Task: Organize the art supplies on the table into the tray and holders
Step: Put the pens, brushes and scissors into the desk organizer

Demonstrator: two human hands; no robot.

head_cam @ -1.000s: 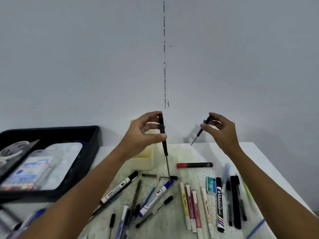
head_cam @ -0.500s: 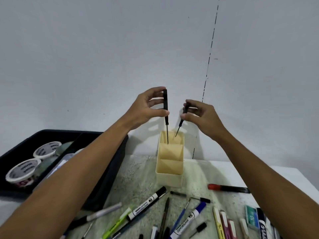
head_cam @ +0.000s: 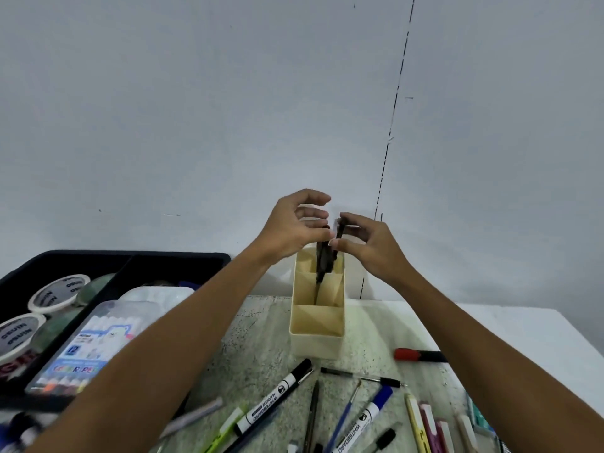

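A cream three-compartment holder stands on the table by the wall. Both hands hover right above its back compartments. My left hand has its index finger lifted; a thin black brush hangs beneath its thumb, tip down inside the holder, and I cannot tell whether it is still pinched. My right hand pinches a shorter black tool between thumb and forefinger, angled down into the holder beside the brush. Loose pens and markers, among them a whiteboard marker, lie in front.
A black tray at the left holds tape rolls and a colour pen pack. A red-capped marker lies right of the holder. Highlighters lie near the right front, and the wall stands close behind.
Both hands have come down and together over the holder. The tips of the two black tools, earlier above the rim, are now inside it. My left index finger has lifted.
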